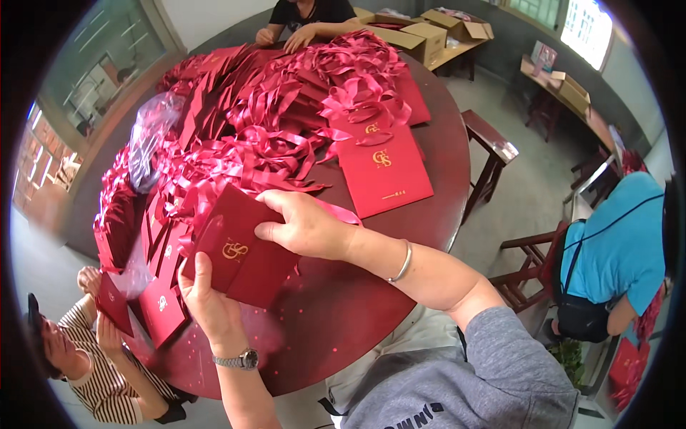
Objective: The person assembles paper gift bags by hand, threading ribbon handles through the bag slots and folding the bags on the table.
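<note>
Left hand (214, 307) and right hand (311, 225) had fingers clamped on red bag (243, 261), above table's (343, 332) near side; pink ribbons (261, 161) lay heaped mid-table, other bags (389, 186) toward table's right edge.

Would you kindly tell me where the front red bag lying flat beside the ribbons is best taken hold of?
Perhaps pinch its near right corner, coming from the table's right-hand side: the bag lies flat with that corner uncovered, while ribbons crowd its far end.

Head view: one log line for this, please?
left hand: holds red bag | right hand: holds same bag | below: round table | beyond: red ribbons
</note>
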`<state>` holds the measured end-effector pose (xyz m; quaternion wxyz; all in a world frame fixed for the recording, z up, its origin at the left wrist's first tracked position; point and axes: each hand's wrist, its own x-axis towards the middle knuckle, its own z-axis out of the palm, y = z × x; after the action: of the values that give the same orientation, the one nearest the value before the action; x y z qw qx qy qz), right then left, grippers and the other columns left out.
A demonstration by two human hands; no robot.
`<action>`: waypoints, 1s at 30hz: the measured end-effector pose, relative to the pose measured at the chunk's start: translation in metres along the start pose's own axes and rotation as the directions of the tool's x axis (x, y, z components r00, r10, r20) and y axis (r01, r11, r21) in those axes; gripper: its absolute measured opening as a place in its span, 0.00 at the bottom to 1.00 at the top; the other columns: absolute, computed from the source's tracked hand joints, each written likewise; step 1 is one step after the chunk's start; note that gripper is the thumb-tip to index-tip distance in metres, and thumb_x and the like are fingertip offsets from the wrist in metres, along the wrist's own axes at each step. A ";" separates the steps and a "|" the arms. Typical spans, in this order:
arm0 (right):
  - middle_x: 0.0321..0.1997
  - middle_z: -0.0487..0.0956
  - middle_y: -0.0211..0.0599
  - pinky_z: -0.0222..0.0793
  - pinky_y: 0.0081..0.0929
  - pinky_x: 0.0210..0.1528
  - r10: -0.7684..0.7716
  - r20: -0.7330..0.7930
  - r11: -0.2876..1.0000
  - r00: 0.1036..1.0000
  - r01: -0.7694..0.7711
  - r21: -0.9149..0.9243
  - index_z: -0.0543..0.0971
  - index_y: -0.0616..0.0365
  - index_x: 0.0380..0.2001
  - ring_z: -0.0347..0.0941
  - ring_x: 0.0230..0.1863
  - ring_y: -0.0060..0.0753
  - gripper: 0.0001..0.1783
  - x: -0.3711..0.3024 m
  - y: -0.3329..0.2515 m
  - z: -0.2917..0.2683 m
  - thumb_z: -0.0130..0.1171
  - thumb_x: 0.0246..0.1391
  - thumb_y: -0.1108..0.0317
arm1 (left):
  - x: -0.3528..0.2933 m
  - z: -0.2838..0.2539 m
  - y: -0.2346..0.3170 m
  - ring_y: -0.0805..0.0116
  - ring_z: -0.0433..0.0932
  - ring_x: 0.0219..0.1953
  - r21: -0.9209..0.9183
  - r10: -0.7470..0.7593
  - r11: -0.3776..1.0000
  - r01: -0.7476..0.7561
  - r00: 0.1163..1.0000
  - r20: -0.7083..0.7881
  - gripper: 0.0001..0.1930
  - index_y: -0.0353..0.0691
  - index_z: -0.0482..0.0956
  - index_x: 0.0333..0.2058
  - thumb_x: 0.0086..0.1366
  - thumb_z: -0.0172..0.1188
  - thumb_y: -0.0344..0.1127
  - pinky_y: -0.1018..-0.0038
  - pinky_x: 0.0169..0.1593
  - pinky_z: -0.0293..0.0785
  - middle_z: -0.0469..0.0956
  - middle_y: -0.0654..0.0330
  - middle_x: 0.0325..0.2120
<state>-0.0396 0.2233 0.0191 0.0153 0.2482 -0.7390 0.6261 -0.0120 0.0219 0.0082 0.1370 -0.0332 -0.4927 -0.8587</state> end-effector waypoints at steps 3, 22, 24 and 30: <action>0.47 0.79 0.47 0.68 0.31 0.52 -0.110 -0.220 0.994 0.969 0.107 -0.027 0.73 0.69 0.49 0.75 0.49 0.32 0.21 0.006 0.002 -0.017 0.60 0.52 0.70 | 0.003 -0.013 -0.002 0.66 0.80 0.39 -0.024 -0.083 0.996 0.086 0.991 0.107 0.12 0.36 0.74 0.47 0.67 0.56 0.31 0.69 0.46 0.78 0.80 0.54 0.41; 0.51 0.77 0.45 0.65 0.26 0.57 -0.095 -0.806 0.870 0.584 -0.345 -0.353 0.68 0.68 0.57 0.72 0.53 0.32 0.29 -0.088 0.098 -0.189 0.55 0.63 0.55 | 0.010 -0.018 -0.006 0.79 0.75 0.30 0.378 0.007 0.925 -0.037 0.997 0.081 0.07 0.34 0.77 0.41 0.65 0.57 0.27 0.83 0.35 0.71 0.80 0.62 0.31; 0.52 0.76 0.45 0.65 0.27 0.57 -0.130 -0.808 0.854 0.574 -0.349 -0.385 0.69 0.69 0.55 0.72 0.53 0.32 0.27 -0.083 0.077 -0.177 0.55 0.63 0.57 | 0.017 -0.026 -0.006 0.79 0.75 0.30 0.409 0.031 0.911 -0.049 0.998 0.051 0.07 0.34 0.78 0.41 0.65 0.58 0.28 0.83 0.35 0.71 0.80 0.63 0.31; 0.49 0.78 0.41 0.66 0.27 0.56 -0.492 -0.399 0.595 0.774 -0.036 -0.803 0.74 0.64 0.50 0.73 0.51 0.32 0.19 -0.040 0.018 -0.098 0.59 0.58 0.67 | 0.031 -0.049 -0.016 0.74 0.78 0.30 0.688 0.159 0.714 -0.131 0.987 0.023 0.06 0.32 0.80 0.37 0.60 0.59 0.25 0.78 0.37 0.74 0.81 0.60 0.28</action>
<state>-0.0402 0.3305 0.0106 0.4318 0.1092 -0.8498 0.2819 -0.0424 -0.0189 -0.0241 0.2157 -0.0024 -0.7685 -0.6023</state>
